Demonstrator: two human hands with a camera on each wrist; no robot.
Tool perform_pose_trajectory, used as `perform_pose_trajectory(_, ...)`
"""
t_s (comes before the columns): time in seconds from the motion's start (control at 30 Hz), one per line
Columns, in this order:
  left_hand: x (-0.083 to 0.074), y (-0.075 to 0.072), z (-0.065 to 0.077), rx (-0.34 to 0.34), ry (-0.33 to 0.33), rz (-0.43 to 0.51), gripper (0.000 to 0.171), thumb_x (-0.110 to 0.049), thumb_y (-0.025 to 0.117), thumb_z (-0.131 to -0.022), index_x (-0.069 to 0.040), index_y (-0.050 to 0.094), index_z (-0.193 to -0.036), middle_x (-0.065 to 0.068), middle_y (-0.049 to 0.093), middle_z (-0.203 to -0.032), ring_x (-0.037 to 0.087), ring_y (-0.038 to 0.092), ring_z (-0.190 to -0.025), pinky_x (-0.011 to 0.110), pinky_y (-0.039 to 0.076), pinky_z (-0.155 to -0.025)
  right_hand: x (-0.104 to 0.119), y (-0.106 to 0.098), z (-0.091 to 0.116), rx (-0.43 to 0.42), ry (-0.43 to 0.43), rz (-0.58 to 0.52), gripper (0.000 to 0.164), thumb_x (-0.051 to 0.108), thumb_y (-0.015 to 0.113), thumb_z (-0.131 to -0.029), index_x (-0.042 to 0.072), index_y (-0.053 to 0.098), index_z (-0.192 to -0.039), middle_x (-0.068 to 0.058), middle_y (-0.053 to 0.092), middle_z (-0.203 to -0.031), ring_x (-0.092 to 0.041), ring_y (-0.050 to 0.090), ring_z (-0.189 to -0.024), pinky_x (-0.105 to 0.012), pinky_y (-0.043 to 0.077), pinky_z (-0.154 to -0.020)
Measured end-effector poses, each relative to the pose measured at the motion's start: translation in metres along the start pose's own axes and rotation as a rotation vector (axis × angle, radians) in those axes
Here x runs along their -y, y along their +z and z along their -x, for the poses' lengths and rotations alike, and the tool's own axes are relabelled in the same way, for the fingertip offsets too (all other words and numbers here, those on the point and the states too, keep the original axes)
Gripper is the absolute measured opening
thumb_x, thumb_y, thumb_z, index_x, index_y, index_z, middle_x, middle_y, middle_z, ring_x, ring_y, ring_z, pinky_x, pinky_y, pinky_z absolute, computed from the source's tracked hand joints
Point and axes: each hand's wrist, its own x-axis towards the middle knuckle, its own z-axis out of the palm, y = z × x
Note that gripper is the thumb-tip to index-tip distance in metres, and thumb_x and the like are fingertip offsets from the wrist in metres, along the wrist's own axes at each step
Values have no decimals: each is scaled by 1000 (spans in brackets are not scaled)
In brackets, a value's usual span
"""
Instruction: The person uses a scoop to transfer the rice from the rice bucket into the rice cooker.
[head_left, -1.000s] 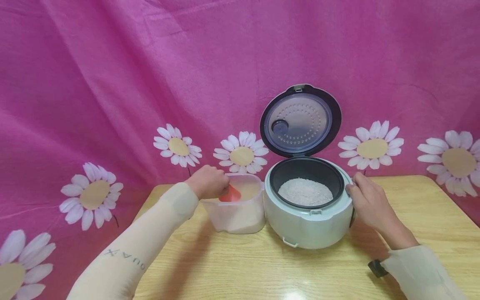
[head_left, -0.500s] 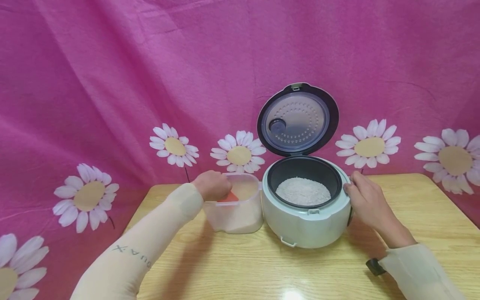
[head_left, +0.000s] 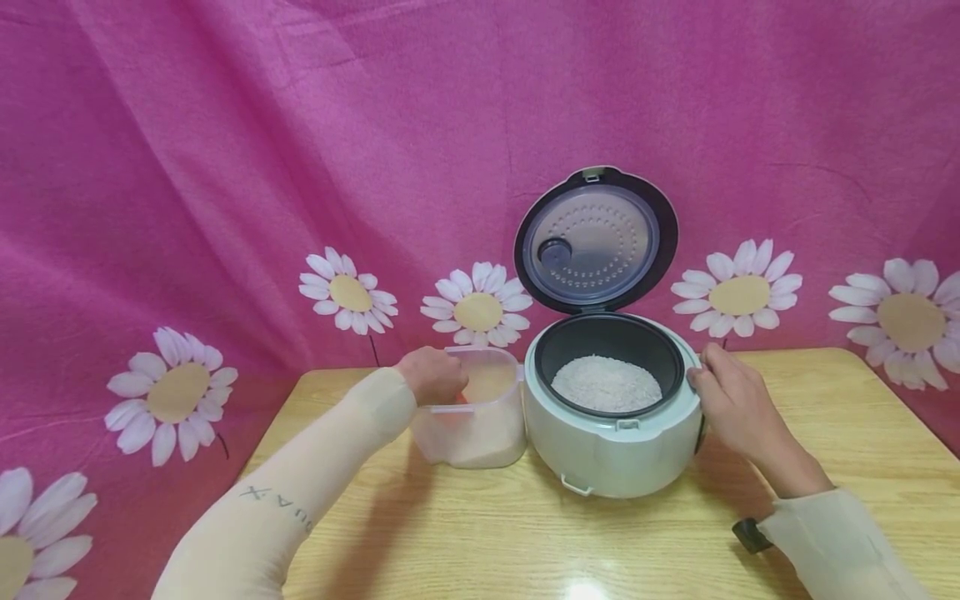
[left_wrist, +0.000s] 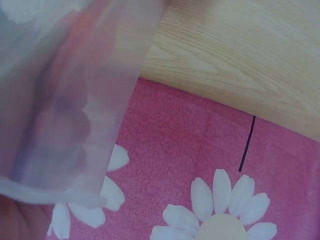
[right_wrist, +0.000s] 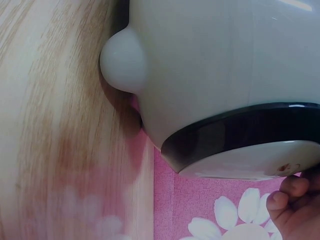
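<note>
My left hand (head_left: 431,375) reaches over the rim of a translucent plastic container (head_left: 480,429), gripping a red scoop (head_left: 461,398) that dips towards the pale grain inside. Through the cloudy container wall (left_wrist: 107,90), the left wrist view shows blurred fingers and a red patch of the scoop. To its right stands a pale green rice cooker (head_left: 611,458), lid up, with white rice (head_left: 606,383) heaped in its dark inner pot. My right hand (head_left: 738,404) holds the cooker's right side, thumb at the rim; curled fingertips (right_wrist: 295,185) show near its white-and-black side part.
The open lid (head_left: 596,242) leans back near a pink cloth (head_left: 420,150) printed with daisies, which hangs behind the wooden table (head_left: 480,550). The container stands right against the cooker's left side. A black wrist strap piece (head_left: 752,535) shows by my right sleeve.
My left hand has moved slightly right and down into the container, and less of the red scoop shows. The right hand keeps its place on the cooker.
</note>
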Motion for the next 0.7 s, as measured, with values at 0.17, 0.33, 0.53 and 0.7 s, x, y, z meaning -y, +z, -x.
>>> perform_pose_trajectory(0.17,0,1,-1,62,-52,104,9,-20,70,-98,-12,76,-98,0,68,-80,15,56,-68,29,57,-73,0,0,0,0,0,1,15,19,44,-104,9,48,-93,-6,45,-78,-15,41,-72,-27,36,-59)
perform_pose_trajectory(0.33,0,0,-3,129,-82,150,9,-20,71,-98,-13,75,-99,-2,64,-76,16,58,-71,28,56,-77,0,0,0,-2,-3,1,16,18,44,-104,9,49,-92,-6,45,-77,-15,41,-72,-27,36,-59)
perform_pose_trajectory(0.53,-1,1,-5,161,-112,177,16,-16,63,-100,-13,71,-85,-3,51,-70,16,51,-68,34,53,-72,1,0,1,3,-1,-3,15,18,44,-104,8,49,-94,-6,46,-78,-14,42,-73,-27,37,-59)
perform_pose_trajectory(0.7,-2,-1,-4,164,-127,194,15,-19,65,-100,-15,73,-88,-2,61,-77,18,57,-74,34,55,-78,0,0,0,5,3,-2,14,19,45,-104,9,50,-94,-6,47,-79,-14,42,-74,-27,37,-60)
